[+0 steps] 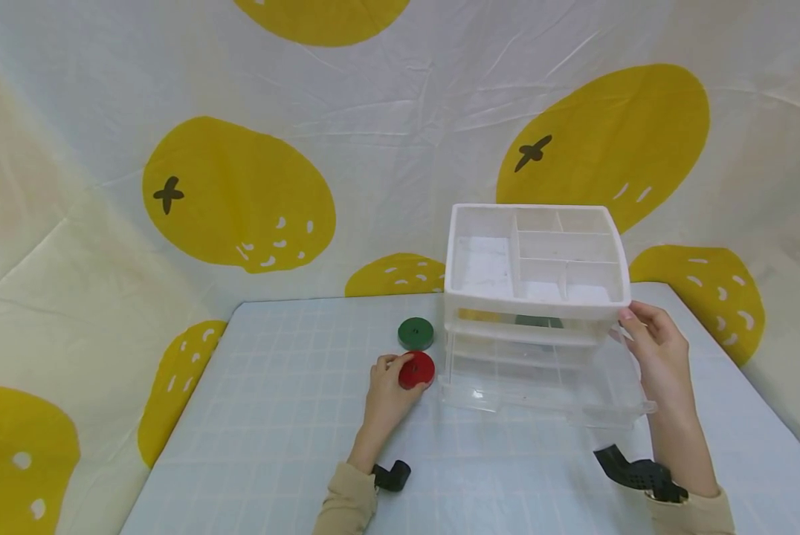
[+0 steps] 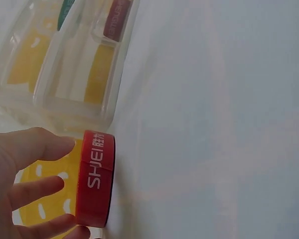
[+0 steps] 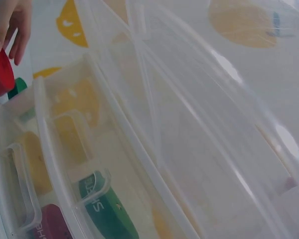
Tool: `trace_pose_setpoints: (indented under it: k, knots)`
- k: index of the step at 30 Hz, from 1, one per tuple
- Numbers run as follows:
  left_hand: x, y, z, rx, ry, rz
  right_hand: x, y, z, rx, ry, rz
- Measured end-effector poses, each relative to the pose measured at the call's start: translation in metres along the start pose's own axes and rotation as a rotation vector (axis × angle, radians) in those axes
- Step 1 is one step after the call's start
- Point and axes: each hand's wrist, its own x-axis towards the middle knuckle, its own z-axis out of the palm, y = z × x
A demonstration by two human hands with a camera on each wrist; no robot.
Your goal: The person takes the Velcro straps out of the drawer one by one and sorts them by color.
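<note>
A red tape roll [image 1: 418, 369] lies on its flat side in the head view, my left hand [image 1: 388, 390] pinching its rim between thumb and fingers. White lettering shows on its edge in the left wrist view. Just behind it a green tape roll [image 1: 415, 334] lies on the table. To their right stands a white drawer organizer [image 1: 537, 295], with a clear drawer [image 1: 540, 394] pulled out toward me at its front. My right hand [image 1: 661, 345] grips the organizer's right front corner, thumb on the edge and fingers bent along the side.
Through the organizer's closed drawers, a green roll [image 3: 107, 206], a dark red roll [image 3: 52, 221] and a yellow roll [image 3: 36, 162] show in the right wrist view. Divided compartments [image 1: 563, 245] form the organizer's top. A cloth with yellow fruit shapes [image 1: 239, 193] hangs behind the checked table [image 1: 286, 416].
</note>
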Motion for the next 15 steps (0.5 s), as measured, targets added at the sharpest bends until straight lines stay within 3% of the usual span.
trace_pose_setpoints:
  k: [7, 12, 15]
  knots:
    - [-0.012, 0.011, -0.01, 0.04, 0.013, -0.015, 0.0, 0.0, 0.0, -0.017, -0.003, -0.003]
    - [-0.021, 0.018, -0.016, 0.02, 0.037, 0.022, 0.0, 0.001, 0.0, -0.037, 0.0, -0.024]
    - [-0.027, 0.022, -0.018, -0.027, 0.014, 0.046, 0.0, 0.001, 0.0, -0.031, 0.006, -0.025]
